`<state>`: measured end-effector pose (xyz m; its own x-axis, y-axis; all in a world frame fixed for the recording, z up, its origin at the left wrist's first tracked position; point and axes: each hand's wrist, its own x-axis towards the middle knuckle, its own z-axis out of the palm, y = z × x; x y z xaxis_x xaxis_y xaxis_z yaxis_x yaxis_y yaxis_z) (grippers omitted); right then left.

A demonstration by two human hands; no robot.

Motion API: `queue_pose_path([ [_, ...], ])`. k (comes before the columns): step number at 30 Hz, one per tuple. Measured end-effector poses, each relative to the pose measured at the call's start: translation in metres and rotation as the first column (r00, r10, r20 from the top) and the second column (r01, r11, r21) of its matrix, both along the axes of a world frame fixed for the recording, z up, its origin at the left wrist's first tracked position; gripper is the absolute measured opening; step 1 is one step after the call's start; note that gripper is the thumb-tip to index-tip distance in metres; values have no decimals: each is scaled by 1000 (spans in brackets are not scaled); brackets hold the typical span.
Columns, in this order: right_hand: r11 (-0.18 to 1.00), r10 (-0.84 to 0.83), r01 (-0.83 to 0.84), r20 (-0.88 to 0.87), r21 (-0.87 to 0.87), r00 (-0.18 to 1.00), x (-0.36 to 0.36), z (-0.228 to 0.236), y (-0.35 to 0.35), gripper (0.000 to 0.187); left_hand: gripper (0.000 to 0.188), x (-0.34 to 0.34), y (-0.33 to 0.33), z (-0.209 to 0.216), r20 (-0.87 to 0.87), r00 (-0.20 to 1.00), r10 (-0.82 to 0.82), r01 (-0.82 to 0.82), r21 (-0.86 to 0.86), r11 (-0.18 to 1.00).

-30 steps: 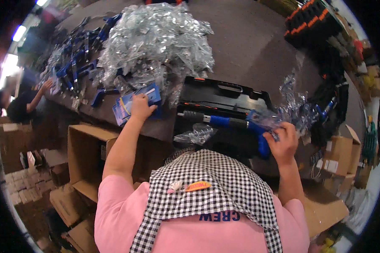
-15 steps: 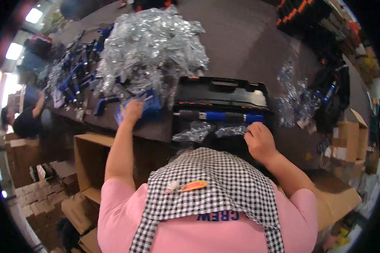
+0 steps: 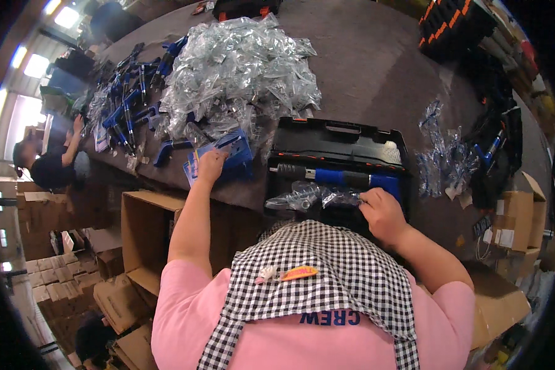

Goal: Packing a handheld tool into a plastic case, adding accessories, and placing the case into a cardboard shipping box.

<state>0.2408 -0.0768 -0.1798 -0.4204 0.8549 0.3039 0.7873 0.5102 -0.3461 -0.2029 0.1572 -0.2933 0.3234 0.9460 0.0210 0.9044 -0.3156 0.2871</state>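
An open black case [image 3: 338, 140] lies in front of me, its lid tipped back. Across its tray rests a blue and black tool with a ridged grip [image 3: 327, 176]. Two clear bags of small parts sit below the tool; one bag [image 3: 295, 197] is on the left, the other bag [image 3: 341, 197] on the right. My right hand [image 3: 385, 214] is closed at the right bag's end, fingers pinched on the plastic. Further left, my left hand [image 3: 209, 165] is closed on blue printed leaflets [image 3: 237, 151] at the table's near edge.
A big heap of clear plastic bags [image 3: 240, 74] covers the table beyond the leaflets. Blue and black tools [image 3: 126, 108] lie to its left. More bags [image 3: 441, 154] and stacked black cases [image 3: 453, 24] are at right. An open carton [image 3: 145, 228] stands below the table edge.
The whole view has shifted slightly. My right hand has moved a little left against the case, and the right bag now lies closer to the left bag. My left hand stays at the leaflets.
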Motion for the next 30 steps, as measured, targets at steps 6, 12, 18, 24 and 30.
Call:
queue_pose_path([
  [6, 1000, -17, 17, -6, -22, 1000, 4, -3, -1, 10, 21, 12, 4, 19, -104, 992, 73, -81, -75, 994],
  [12, 1000, -5, 6, -75, 12, 997, 18, 24, -1, 12, 20, -3, 13, 3, -255, 963, 88, -59, 120, 991],
  [18, 995, -99, 98, -166, -16, 981, 38, 43, -10, 29, 16, 41, 15, 39, -137, 987, -81, 133, 425, 896],
  [24, 991, -123, 107, -234, -78, 964, 33, 25, -6, 46, 8, 224, -22, 158, -143, 782, -607, 620, 269, 737],
  [30, 993, -77, 72, -61, -93, 995, 18, -12, -10, 46, 12, 341, -49, 136, -202, 584, -786, 794, -57, 605],
])
